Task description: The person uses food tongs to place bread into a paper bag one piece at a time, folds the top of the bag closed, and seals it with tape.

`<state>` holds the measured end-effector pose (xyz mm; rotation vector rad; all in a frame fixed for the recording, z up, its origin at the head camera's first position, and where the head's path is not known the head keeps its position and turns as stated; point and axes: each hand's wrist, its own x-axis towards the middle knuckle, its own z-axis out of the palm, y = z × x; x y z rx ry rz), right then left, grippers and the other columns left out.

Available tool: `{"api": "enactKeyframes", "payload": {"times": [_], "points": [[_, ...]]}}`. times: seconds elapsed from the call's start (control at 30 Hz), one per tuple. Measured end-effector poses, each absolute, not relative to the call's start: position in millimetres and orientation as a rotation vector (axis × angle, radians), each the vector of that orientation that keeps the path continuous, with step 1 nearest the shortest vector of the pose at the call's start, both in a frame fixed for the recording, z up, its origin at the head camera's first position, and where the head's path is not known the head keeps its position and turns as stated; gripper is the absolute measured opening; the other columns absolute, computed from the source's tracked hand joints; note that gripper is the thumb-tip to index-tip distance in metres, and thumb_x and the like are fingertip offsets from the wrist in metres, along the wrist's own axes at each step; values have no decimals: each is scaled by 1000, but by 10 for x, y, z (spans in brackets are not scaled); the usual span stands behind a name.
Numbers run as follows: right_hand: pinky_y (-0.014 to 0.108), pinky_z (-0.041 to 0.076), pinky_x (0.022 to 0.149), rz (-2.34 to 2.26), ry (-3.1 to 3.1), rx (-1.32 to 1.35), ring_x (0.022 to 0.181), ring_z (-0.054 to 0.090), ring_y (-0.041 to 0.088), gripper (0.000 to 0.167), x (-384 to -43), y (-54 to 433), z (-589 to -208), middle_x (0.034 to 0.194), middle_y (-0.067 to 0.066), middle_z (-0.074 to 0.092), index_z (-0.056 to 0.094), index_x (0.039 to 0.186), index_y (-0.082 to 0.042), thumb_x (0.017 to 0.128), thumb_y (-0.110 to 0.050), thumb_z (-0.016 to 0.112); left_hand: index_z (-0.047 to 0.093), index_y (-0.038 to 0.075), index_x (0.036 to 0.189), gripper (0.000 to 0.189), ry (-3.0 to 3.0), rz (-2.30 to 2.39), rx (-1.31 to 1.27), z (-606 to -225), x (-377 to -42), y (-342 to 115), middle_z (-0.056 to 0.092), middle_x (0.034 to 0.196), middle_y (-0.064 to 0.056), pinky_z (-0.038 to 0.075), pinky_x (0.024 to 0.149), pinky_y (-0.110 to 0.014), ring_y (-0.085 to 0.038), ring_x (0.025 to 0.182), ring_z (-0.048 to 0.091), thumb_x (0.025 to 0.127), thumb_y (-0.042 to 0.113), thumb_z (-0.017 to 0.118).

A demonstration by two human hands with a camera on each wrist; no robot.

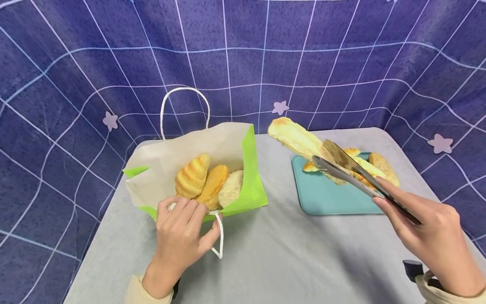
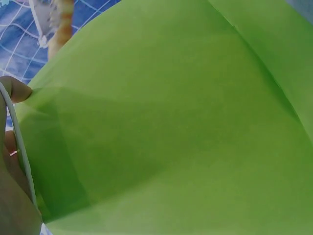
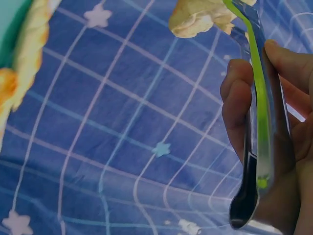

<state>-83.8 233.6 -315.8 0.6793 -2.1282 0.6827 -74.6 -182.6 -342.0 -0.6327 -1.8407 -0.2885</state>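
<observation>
My left hand point(image 1: 182, 236) grips the near rim of a green paper bag point(image 1: 253, 185), fingers curled over the edge beside its white cord handle point(image 1: 221, 236). Inside the bag lie a ridged roll point(image 1: 193, 175), a golden bun point(image 1: 214, 181) and a pale bread piece point(image 1: 231, 189). In the left wrist view the bag's green side point(image 2: 171, 122) fills most of the picture. My right hand point(image 1: 429, 223) holds metal tongs point(image 1: 349, 173), squeezed on a long pale piece of bread point(image 1: 296, 137) above the table between bag and tray. The tongs' rounded end point(image 3: 242, 210) shows in the right wrist view.
A teal tray point(image 1: 326, 202) stands at the right with several breads point(image 1: 383, 169) on it, partly hidden behind the tongs. The grey table point(image 1: 265, 261) meets a blue grid-patterned cloth point(image 1: 243, 67) at the back. The bag's far handle point(image 1: 184, 88) stands upright.
</observation>
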Motion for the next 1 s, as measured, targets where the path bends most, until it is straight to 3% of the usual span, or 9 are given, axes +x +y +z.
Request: {"api": "enactKeyframes", "payload": {"times": [0.23, 0.47, 0.73, 1.0], "points": [[14, 29, 51, 761, -1953, 795, 53, 38, -3, 42, -905, 1954, -2960, 58, -8, 52, 77, 106, -2, 94, -40, 65, 50, 8, 62, 28, -1842, -292, -632, -3433, -734, -1830, 41, 57, -1, 38, 69, -46, -20, 51, 38, 84, 24, 58], [14, 35, 56, 809, -1832, 854, 53, 44, 1, 42, -957, 1589, -2786, 64, 2, 64, 77, 100, 1, 96, -39, 63, 48, 8, 62, 27, -1841, -287, -639, -3425, -734, -1832, 39, 57, -1, 38, 68, -46, -20, 51, 36, 82, 23, 59], [24, 42, 52, 804, -1794, 1017, 55, 53, 7, 37, -1039, 1226, -2674, 74, 0, 70, 74, 111, -1, 98, -33, 62, 49, 8, 62, 28, -1844, -272, -629, -3432, -732, -1840, 44, 57, -2, 39, 68, -46, -22, 51, 42, 84, 24, 57], [25, 45, 51, 789, -1795, 1171, 56, 53, 7, 34, -1142, 906, -2576, 78, -2, 69, 70, 119, -1, 99, -27, 60, 47, 9, 62, 29, -1846, -259, -630, -3442, -722, -1836, 42, 57, -2, 39, 68, -47, -22, 52, 44, 84, 25, 57]]}}
